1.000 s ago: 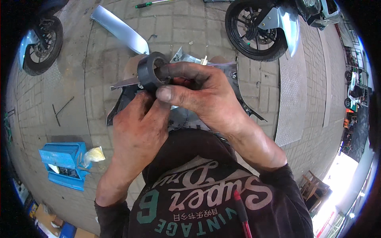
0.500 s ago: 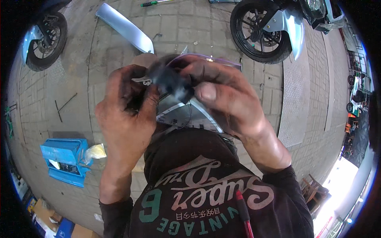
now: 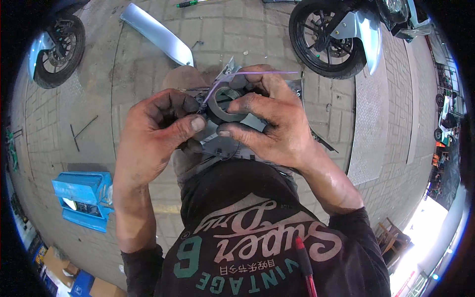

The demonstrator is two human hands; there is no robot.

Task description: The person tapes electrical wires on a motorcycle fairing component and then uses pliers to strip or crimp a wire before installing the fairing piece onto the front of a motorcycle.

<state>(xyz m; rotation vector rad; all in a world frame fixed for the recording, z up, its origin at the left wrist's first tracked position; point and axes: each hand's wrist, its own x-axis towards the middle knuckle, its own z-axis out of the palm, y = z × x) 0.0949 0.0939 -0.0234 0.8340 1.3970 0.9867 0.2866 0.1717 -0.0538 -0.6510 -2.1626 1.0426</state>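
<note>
A dark roll of tape (image 3: 214, 109) is tilted so that its hole shows, and my right hand (image 3: 279, 123) is closed around its right side. Beside the roll, the thumb and fingers of my left hand (image 3: 151, 133) pinch a purple wire (image 3: 260, 73) near its left end. From there the wire arcs over the roll, past my right fingers. Whether my left fingertips also hold a tape end is hidden. Below both hands, a dark grey panel (image 3: 220, 147) lies across my lap, partly covered by them.
A silver-blue curved panel (image 3: 158, 34) lies on the paved floor ahead. Motorcycle front wheels stand at far right (image 3: 326, 39) and far left (image 3: 62, 52). An open blue toolbox (image 3: 84, 198) sits at left, near a thin T-shaped rod (image 3: 79, 133). A wooden chair (image 3: 391, 237) is at right.
The tape roll has turned from a blurred edge view to show its hole. My left hand has moved slightly down and left. The pale yellow bag beside the toolbox no longer shows.
</note>
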